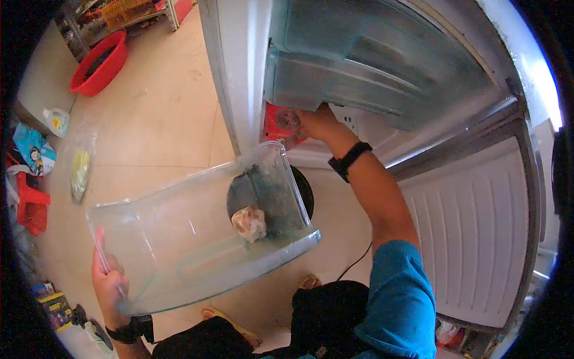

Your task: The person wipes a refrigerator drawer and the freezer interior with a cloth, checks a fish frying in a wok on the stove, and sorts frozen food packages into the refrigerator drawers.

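Note:
My left hand (110, 272) grips the left end of a clear plastic freezer drawer (173, 239), which is held tilted over the floor. In the drawer's right part lies a whitish-pink lump in plastic wrap (249, 224), possibly frozen food. My right hand (323, 124) reaches into the freezer compartment below another clear drawer front (371, 60). Its fingers close against a red package (280, 124) with a clear or frosty patch, at the compartment's left side. The fingertips are partly hidden.
The freezer door (472, 233) stands open on the right. A round black object (304, 194) sits on the floor behind the drawer. A red basin (101, 63), a white bottle (57, 121), a bag with something yellow-green (80, 170) and a red stool-like item (33, 203) line the left.

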Demonstrator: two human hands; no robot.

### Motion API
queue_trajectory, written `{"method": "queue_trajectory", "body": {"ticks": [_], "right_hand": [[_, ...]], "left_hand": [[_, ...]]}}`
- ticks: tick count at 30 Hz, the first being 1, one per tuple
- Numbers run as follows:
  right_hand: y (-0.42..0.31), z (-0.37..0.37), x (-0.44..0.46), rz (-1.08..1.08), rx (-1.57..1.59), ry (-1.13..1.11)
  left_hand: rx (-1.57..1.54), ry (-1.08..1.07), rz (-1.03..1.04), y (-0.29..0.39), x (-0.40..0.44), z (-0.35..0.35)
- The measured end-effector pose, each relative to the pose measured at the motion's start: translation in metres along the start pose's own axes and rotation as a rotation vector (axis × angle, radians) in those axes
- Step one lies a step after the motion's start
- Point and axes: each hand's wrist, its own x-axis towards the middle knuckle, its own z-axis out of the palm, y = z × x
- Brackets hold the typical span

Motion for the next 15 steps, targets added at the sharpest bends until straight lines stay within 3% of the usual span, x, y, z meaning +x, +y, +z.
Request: {"method": "queue_trajectory", "body": {"ticks": [2, 5, 9, 11, 15], "right_hand": [[0.028, 0.056, 0.030, -0.092, 0.189, -0.054], [0.011, 0.048, 0.022, -0.225, 0.434, 0.051], [-0.006, 0.037, 0.021, -0.140, 0.287, 0.104], [-0.004, 0.041, 0.015, -0.025, 0.570, -0.017], [-0.012, 0.000, -0.020, 0.072, 0.217, -0.012]], "left_hand": [[0.035, 0.010, 0.002, 0.000, -0.002, -0.001], [0.057, 0.027, -0.015, 0.007, -0.004, 0.004], [0.052, 0.009, -0.007, 0.002, -0.004, -0.001], [0.012, 0.035, -0.032, 0.008, -0.007, 0.006], [0.006, 0.058, -0.050, 0.007, -0.007, 0.004]]}}
